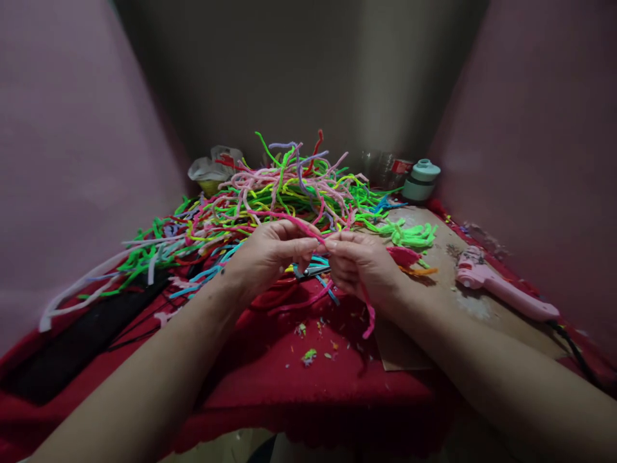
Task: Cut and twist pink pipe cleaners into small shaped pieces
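Observation:
Both hands meet in the middle, pinching a bright pink pipe cleaner (302,224) between thumbs and fingertips. My left hand (274,247) is closed on it, and a length runs up and left over the knuckles. Close beside it, my right hand (359,260) is closed on it too; a pink end (368,318) hangs below that hand, though its link to the pinched part is hidden. Under the hands lie scissors (312,271), partly covered. Behind them rises a tangled heap of pipe cleaners (289,186) in pink, green, yellow and other colours.
At right, a pink glue gun (501,289) lies on a brown board (443,283) near a green pipe-cleaner bundle (409,233). A mint bottle (421,180) stands behind. Scraps (309,355) dot the red cloth (270,379); a black strip (87,341) lies left.

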A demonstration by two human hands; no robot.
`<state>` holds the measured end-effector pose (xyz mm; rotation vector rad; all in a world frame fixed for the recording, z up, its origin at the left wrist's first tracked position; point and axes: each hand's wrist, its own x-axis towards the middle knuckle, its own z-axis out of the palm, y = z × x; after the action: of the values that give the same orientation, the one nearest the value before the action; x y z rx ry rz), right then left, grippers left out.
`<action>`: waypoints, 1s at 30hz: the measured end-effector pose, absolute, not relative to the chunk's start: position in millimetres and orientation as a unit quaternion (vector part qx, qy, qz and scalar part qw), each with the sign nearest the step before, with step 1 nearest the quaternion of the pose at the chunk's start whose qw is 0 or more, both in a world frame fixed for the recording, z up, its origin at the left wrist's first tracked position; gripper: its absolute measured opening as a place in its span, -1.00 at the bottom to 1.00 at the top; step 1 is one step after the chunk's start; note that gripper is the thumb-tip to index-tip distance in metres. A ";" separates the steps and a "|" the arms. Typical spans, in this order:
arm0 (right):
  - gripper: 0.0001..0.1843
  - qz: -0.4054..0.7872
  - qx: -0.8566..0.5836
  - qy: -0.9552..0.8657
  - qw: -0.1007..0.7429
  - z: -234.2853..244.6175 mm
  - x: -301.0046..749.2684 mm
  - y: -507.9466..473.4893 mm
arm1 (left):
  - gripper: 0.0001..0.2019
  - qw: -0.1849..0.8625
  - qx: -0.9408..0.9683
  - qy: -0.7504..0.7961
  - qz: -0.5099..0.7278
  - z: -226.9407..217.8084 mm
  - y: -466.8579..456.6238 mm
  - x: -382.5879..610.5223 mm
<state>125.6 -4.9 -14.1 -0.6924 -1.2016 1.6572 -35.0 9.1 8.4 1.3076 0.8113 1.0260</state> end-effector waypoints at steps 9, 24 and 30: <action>-0.88 0.735 -0.275 -0.464 0.412 -19.4 123.9 -4.7 | -0.79 0.523 0.589 0.435 0.436 6.9 0.7 -23.1; -0.87 0.753 -0.250 -0.432 0.429 -20.5 123.2 -3.9 | -0.82 0.666 0.511 0.364 0.404 6.9 6.6 -30.5; -0.78 0.837 -0.197 -0.346 0.374 -19.9 125.0 -1.2 | -0.85 0.598 0.579 0.358 0.423 1.4 8.8 -32.7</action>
<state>125.0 -1.2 -19.9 -0.5052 -0.8860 2.1445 -32.7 8.8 1.4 1.3437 0.8315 0.9827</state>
